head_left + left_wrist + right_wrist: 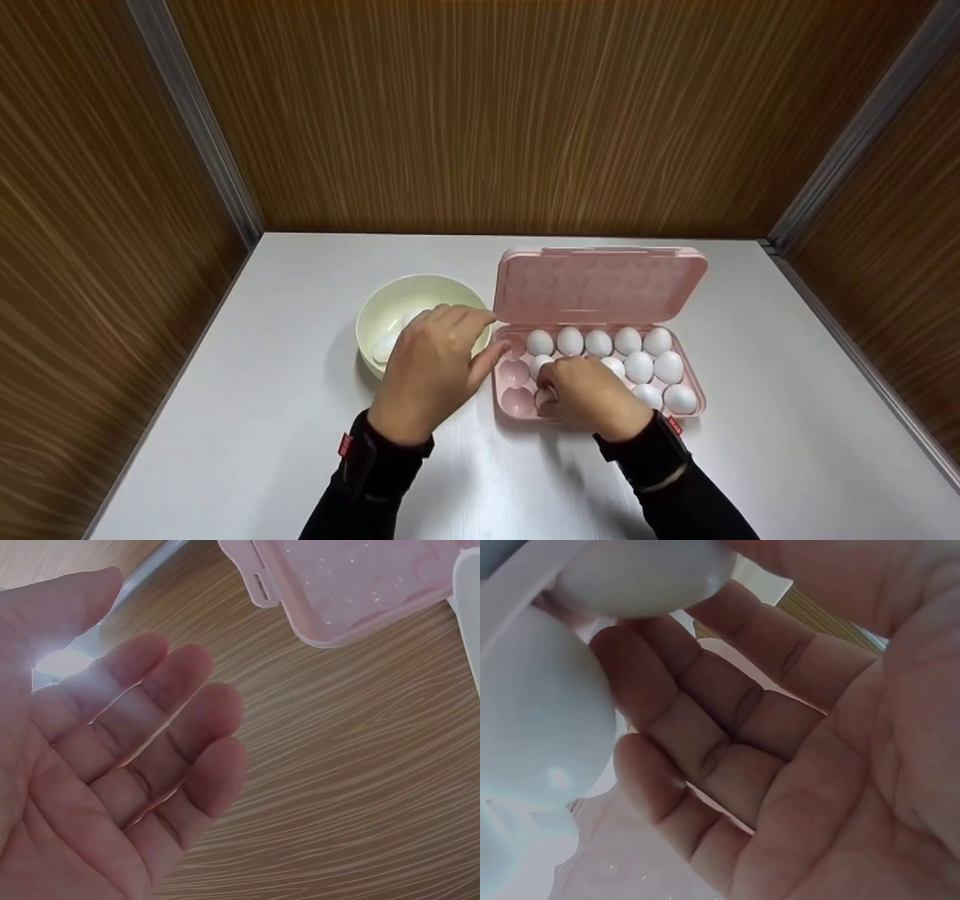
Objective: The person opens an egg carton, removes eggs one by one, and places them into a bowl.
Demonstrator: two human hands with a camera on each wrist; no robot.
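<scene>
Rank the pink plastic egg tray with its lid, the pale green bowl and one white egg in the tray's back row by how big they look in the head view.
1. Pink plastic egg tray with its raised lid, clearly largest.
2. Pale green round bowl, partly hidden behind the left hand.
3. White egg in the back row, by far smallest.

A pink plastic egg tray [694, 409] with its hinged lid [598, 285] standing open lies on the white table, most cups filled with white eggs [638, 367] and its left-hand cups bare, just beside a pale green round bowl [390, 304] holding more eggs.
</scene>
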